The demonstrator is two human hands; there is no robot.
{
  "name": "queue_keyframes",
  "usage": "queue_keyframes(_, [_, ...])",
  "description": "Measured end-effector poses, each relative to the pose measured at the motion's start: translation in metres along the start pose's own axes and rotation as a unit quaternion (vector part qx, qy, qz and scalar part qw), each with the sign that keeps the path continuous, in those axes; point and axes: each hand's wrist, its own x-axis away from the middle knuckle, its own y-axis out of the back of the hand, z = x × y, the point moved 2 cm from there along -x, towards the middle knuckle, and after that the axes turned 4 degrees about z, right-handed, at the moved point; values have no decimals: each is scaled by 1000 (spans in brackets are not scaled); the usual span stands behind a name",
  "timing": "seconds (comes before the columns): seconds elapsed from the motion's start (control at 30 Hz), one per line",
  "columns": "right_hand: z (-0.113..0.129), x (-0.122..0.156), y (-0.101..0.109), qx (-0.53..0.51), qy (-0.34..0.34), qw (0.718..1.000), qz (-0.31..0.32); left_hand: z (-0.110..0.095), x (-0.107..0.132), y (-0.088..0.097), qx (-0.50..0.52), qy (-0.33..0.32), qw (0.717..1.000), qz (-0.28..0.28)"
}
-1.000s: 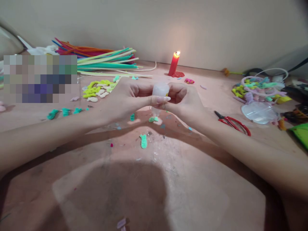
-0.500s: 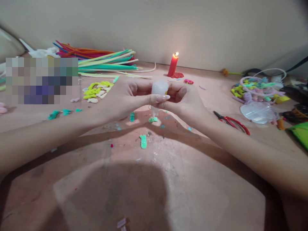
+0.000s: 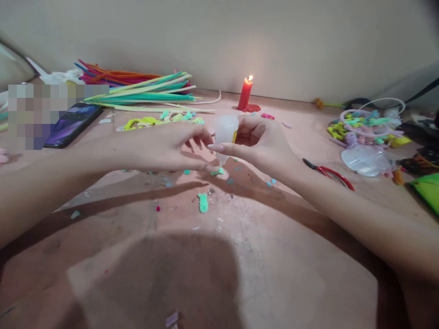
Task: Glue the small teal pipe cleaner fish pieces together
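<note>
My right hand [image 3: 262, 144] is closed around a small translucent white bottle [image 3: 225, 129] with a yellow label, its nozzle pointing down just above the table. My left hand [image 3: 164, 146] is off the bottle and lies lower, to its left, with the fingers loosely apart and nothing visible in them. Its thumb tip reaches towards a small green fuzzy piece [image 3: 217, 172] lying under the nozzle. Whether the thumb touches the piece is unclear. A second green piece [image 3: 203, 202] lies nearer to me.
A lit red candle [image 3: 245, 93] stands at the back by the wall. Long coloured pipe cleaners [image 3: 144, 89] and a phone [image 3: 73, 123] lie back left. Red-handled scissors [image 3: 329, 172], a clear plastic lid [image 3: 365, 160] and a heap of coloured pieces [image 3: 360, 123] lie at the right.
My left hand has let go of the bottle and dropped down and leftward. The right hand keeps the bottle, tipped nozzle down. The phone has come into view.
</note>
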Motion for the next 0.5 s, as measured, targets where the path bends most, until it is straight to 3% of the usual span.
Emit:
queue_keyframes(0.07, [0,-1,-1,6,-2,1000,6,5,0,-4,-38,-15,999,28])
queue_keyframes(0.17, [-2,-1,0,9,-9,1000,9,9,-5,-14,-65,-34,997,21])
queue_keyframes(0.33, [-6,0,3,1,-3,1000,6,13,-10,-28,-64,48,996,29])
queue_keyframes(0.5, [-7,1,3,4,-18,1000,1,15,-11,-31,-63,61,996,30])
